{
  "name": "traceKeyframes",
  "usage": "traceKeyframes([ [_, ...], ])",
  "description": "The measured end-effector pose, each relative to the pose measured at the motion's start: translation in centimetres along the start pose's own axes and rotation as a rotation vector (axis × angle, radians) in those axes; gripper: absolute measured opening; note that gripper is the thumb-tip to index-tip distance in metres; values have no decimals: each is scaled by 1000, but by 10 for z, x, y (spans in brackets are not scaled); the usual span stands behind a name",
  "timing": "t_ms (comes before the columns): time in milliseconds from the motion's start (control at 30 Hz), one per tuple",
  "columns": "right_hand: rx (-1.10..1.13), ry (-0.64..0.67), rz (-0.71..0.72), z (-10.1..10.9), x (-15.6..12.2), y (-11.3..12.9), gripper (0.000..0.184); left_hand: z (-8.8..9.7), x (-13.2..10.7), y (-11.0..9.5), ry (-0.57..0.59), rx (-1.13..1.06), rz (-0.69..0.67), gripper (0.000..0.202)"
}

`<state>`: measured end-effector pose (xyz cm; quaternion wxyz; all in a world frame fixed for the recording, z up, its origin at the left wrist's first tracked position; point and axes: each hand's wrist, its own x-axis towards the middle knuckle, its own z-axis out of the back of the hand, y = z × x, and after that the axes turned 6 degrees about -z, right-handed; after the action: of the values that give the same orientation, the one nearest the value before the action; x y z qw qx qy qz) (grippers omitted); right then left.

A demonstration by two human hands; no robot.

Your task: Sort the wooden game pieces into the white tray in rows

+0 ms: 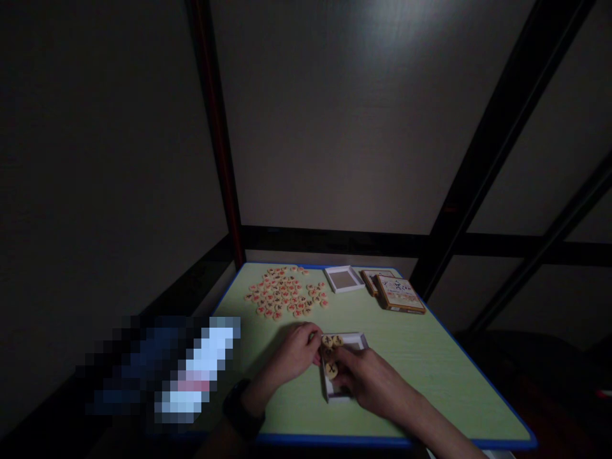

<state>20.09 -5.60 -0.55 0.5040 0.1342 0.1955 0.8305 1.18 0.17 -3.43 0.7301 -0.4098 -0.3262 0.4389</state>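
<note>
A shallow white box [361, 339] lies near the front middle of the table, with several round wooden Chinese chess pieces [327, 341] along its left side. My left hand [300, 349] is closed at the box's left edge, its curled fingers gripping the side. Reaching in from the right, my right hand [375, 386] has its thumb and forefinger closed around a piece [331, 370] with a dark character. The palm and wrist cover the box's right part, so its inside there is hidden.
Many loose pieces [282, 293] with red and dark characters are spread over the table's far left. A second white box part [345, 280] rests at the back. Two printed boxes [400, 294] overlap at the far right. Walls rise behind the green table [430, 370]; a pixelated patch covers the left.
</note>
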Motion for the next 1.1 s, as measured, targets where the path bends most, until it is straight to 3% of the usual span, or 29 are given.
traceKeyframes([
  [100, 53, -27, -39, 9, -2, -5, 25, 2, 0, 1, -20, 27, -2, 27],
  [200, 125, -133, -57, 23, -1, -17, 13, 5, 0, 2, -89, 152, -26, 29],
  [333, 100, -330, -58, 39, 5, -42, 20, 8, 2, 5, -171, 357, -158, 30],
  [433, 95, -379, -72, 45, 15, -61, 26, 10, 6, 6, -174, 456, -191, 33],
  [567, 82, -349, -73, 46, 33, -74, 28, 22, 18, 1, -146, 646, -152, 32],
  [733, -13, -239, -33, 47, 72, -67, 28, 43, 32, -10, -92, 868, 15, 19],
  [933, -133, -103, 15, 46, 124, -49, 30, 48, 29, -2, -117, 856, 71, 19],
  [1100, -293, 12, 124, 41, 150, -35, 31, 52, 20, -2, -102, 785, 92, 18],
])
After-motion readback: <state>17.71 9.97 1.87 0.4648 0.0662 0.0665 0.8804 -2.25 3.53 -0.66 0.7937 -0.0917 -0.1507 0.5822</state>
